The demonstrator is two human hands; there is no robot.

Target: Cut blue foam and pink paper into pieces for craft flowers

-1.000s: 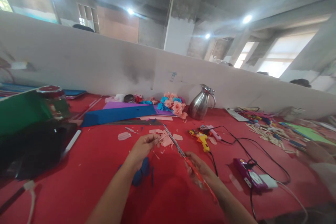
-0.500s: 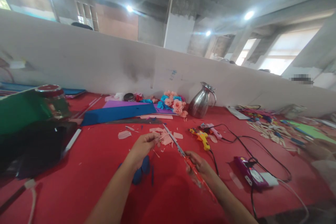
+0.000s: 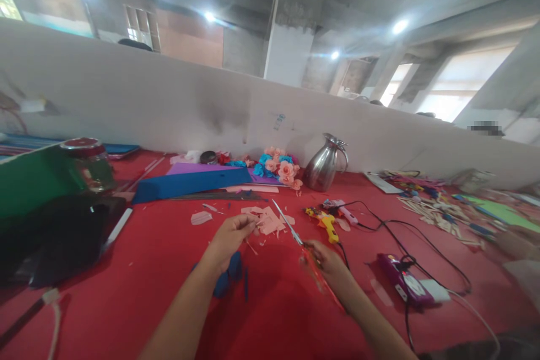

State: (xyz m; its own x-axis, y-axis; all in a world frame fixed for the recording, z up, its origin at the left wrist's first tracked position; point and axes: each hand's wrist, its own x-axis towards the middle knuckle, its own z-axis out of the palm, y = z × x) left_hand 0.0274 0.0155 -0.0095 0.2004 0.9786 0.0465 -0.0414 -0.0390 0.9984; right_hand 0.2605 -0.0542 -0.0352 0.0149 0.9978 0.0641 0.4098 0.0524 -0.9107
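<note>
My right hand (image 3: 323,259) is wrapped around scissors (image 3: 295,234) with red handles, their blades pointing up and left over the table. Across from it, the thumb and fingers of my left hand (image 3: 232,234) are pinched together; whatever lies between the fingertips is too small to name. Pink paper scraps (image 3: 270,220) lie just beyond my left fingertips. Partly hidden under my left wrist are blue paper pieces (image 3: 234,268), with a thin blue strip (image 3: 246,284) beside them.
Yellow (image 3: 327,224) and pink (image 3: 346,212) glue guns trail cables to a purple power strip (image 3: 400,280). Behind stand a steel jug (image 3: 321,166) and paper flowers (image 3: 282,167). Blue paper (image 3: 189,183), a jar (image 3: 90,166) and a black bag (image 3: 71,236) are leftward. Another person's hand (image 3: 521,239) shows at right.
The scissors in my right hand have drawn a little to the right, away from my left fingertips. My left hand stays pinched in nearly the same place.
</note>
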